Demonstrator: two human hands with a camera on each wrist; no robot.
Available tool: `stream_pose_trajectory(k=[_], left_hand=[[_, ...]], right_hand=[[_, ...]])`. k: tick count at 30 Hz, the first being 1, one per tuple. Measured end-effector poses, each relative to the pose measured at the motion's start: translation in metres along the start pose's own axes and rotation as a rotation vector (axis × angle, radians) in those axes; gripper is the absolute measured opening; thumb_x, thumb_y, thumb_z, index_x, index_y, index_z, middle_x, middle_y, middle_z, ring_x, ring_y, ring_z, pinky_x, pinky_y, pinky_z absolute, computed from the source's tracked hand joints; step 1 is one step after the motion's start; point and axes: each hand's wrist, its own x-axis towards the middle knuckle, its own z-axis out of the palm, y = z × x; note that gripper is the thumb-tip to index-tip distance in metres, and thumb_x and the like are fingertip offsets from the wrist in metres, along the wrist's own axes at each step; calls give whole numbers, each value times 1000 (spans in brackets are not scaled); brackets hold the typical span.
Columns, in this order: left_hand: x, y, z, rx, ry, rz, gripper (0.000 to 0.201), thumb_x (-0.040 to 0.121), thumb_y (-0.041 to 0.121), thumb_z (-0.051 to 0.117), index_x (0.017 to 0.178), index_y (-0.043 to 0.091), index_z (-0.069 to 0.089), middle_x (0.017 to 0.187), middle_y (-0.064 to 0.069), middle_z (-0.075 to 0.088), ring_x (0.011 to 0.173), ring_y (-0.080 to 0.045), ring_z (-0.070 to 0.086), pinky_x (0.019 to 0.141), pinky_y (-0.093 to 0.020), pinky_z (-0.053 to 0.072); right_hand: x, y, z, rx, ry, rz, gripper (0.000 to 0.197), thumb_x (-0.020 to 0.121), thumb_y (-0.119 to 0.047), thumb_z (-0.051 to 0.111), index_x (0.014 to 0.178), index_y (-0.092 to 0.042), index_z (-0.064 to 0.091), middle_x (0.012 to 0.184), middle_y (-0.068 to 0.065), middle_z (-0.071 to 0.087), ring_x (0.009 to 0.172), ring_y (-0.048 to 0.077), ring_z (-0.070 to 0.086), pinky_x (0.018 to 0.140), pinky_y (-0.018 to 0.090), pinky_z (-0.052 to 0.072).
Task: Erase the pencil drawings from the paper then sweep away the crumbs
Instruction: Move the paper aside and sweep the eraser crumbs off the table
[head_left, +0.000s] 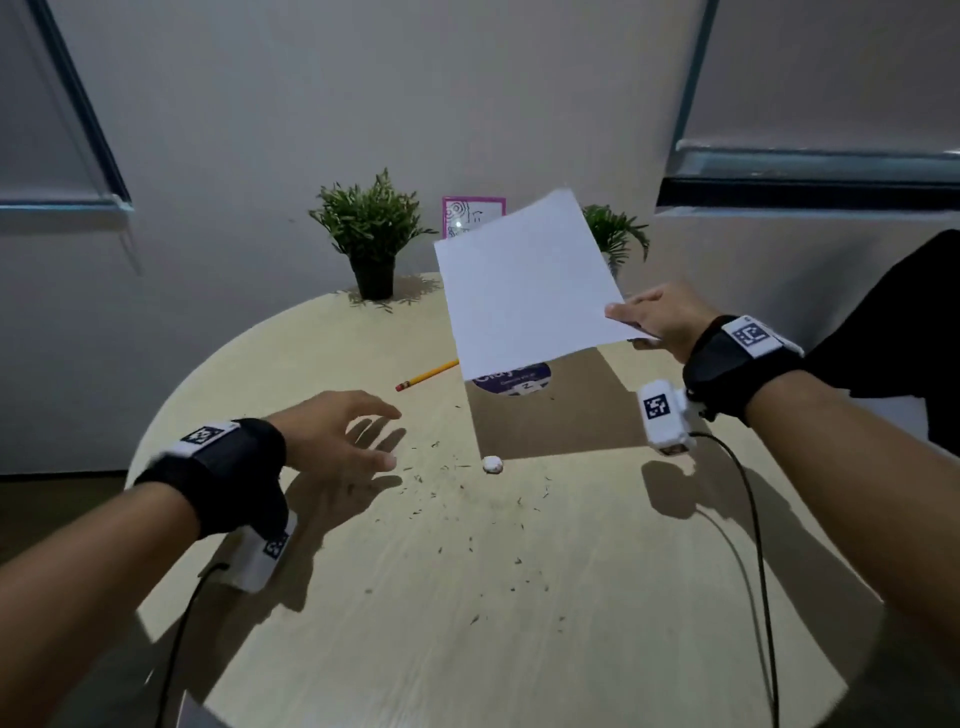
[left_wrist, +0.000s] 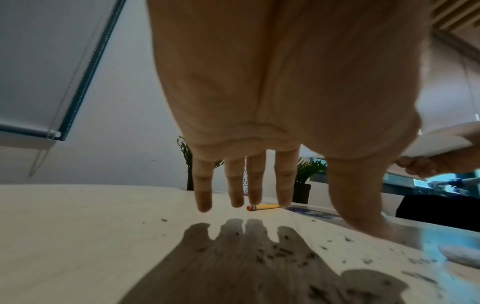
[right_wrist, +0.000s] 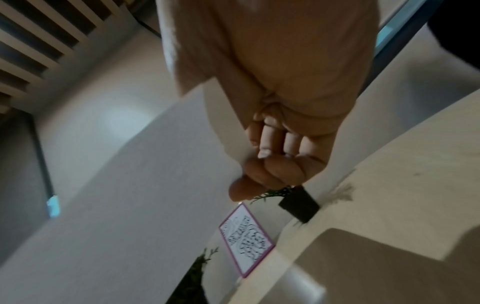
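right hand: pinches paper, lifted off worktop
left hand: fingers spread, holds nothing, above crumbs
eraser: on worktop

- the paper I've got lifted is plain white on the side facing me; no marks I can make out
- table is a pale beige wood grain; dark grey crumbs speckled all over it
- pencil is yellow with a reddish-pink eraser tip; the little eraser lump is white
- wrist straps are black; the white blocks on them carry black-and-white square codes
- two plants are green, the left one in a black pot; the card between them has a pink-purple border, white inside with black squiggly line patterns
- sticker under the paper is dark blue-purple with white lettering
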Motion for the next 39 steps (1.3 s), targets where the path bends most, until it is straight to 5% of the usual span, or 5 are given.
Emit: stream_pose_trajectory(k=[4, 12, 20, 30, 39], left_hand=[[23, 2, 0, 119, 70, 20, 59, 90, 55, 62, 143, 31, 49, 146, 4, 48, 133, -17, 44, 106, -32, 37], [58, 14, 5, 233, -62, 12, 46, 100, 38, 54, 143, 25, 45, 125, 0, 50, 97, -19, 53, 83, -30, 40], [73, 17, 7, 310, -113, -8, 65, 98, 51, 51, 148, 11, 40, 149, -1, 40, 117, -20, 50, 100, -32, 40], [73, 28, 8, 286, -152, -20, 69, 96, 59, 48, 154, 29, 28, 148, -2, 40, 126, -21, 46, 106, -35, 37], [72, 29, 9, 285, -148, -61, 75, 93, 65, 47, 155, 28, 26, 156, -3, 29, 137, -26, 38, 112, -40, 34]], right_hand=[[18, 37, -19, -101, -42, 110, 34, 88, -20, 76, 65, -11, 53, 56, 1, 48, 51, 15, 48, 43, 20, 44], [34, 90, -47, -453, -27, 221, 38, 88, -31, 77, 81, 6, 68, 80, 22, 67, 68, 35, 63, 68, 38, 53], [43, 77, -54, -910, 20, 221, 52, 77, -47, 83, 66, -2, 60, 65, 11, 64, 67, 29, 63, 64, 33, 53], [8, 38, 7, -1099, -598, -183, 56, 79, -72, 64, 125, -40, 65, 121, -13, 61, 107, 13, 55, 100, 40, 44], [1, 34, 3, -1200, -518, -173, 48, 79, -60, 73, 119, -35, 64, 129, -6, 56, 117, 18, 53, 97, 37, 45]])
